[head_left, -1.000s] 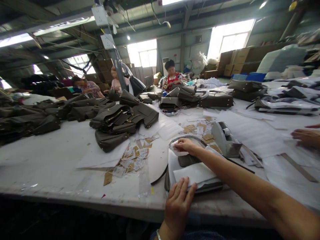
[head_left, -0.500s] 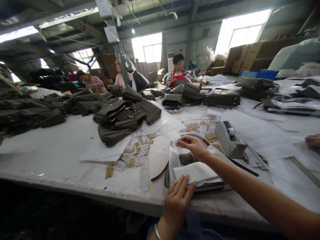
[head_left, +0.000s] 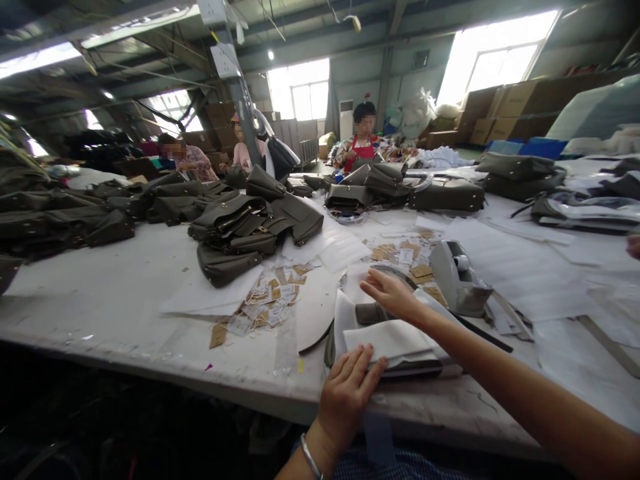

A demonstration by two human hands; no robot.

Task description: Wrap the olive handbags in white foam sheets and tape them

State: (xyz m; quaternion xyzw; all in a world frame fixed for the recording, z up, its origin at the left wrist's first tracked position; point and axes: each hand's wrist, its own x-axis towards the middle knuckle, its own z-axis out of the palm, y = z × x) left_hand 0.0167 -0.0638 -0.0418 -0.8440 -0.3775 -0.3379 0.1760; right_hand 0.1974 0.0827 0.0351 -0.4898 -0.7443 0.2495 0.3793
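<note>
A dark olive handbag [head_left: 330, 348] lies at the table's front edge, partly covered by white foam sheet [head_left: 393, 339]. My left hand [head_left: 350, 387], with a silver bracelet [head_left: 311, 457] at the wrist, rests flat on the near part of the sheet, fingers spread. At the far side of the bag, my right hand [head_left: 387, 293] lies over the white sheet with its fingers stretched out; its fingertips touch the sheet near a curved strap. An olive leather piece [head_left: 367, 313] shows between the sheets. The bag's underside is hidden.
A grey tape dispenser [head_left: 457, 283] stands right of the bag. Paper tags [head_left: 273, 293] with strings lie to the left. Dark handbags [head_left: 235, 233] are heaped behind them. Across the table sits a person in a red apron [head_left: 361, 153]. Another person's hand [head_left: 634, 247] shows at the right edge.
My right hand has gone from pinching the edge of the white sheet to lying on it with fingers extended. My left hand keeps its place on the bag. The view has shifted slightly.
</note>
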